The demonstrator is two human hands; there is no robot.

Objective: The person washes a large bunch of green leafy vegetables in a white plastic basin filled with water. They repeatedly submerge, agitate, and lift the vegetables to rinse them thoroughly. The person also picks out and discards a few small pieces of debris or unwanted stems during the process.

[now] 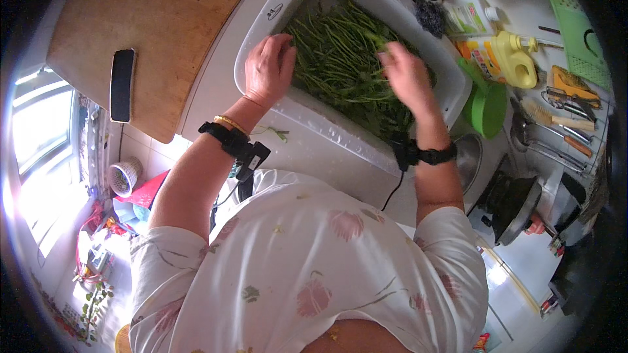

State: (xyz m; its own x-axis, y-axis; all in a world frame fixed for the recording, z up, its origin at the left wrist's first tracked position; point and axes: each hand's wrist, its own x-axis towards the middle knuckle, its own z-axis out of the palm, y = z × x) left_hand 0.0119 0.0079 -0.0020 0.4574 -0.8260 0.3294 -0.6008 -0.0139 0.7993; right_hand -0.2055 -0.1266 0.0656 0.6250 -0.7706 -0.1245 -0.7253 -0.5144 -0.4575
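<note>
A pale grey plastic tub (319,130) stands before me, with many long-stemmed leafy greens (338,49) lying in water. My left hand (271,66) is at the tub's near left rim, fingers curled down over the edge; whether anything is in them is hidden. Over the right part of the greens, my right hand (405,71) is slightly blurred, with its thumb and fingertips closed on a green stem (375,37). Both wrists wear black straps with small devices.
A wooden board (162,19) with a smartphone (122,85) is at left. Right of the tub are a green plastic scoop (485,108), a yellow detergent jug (515,61), a white bottle (471,14), and brushes and utensils on a rack. A stray sprig (278,133) lies near the tub's front.
</note>
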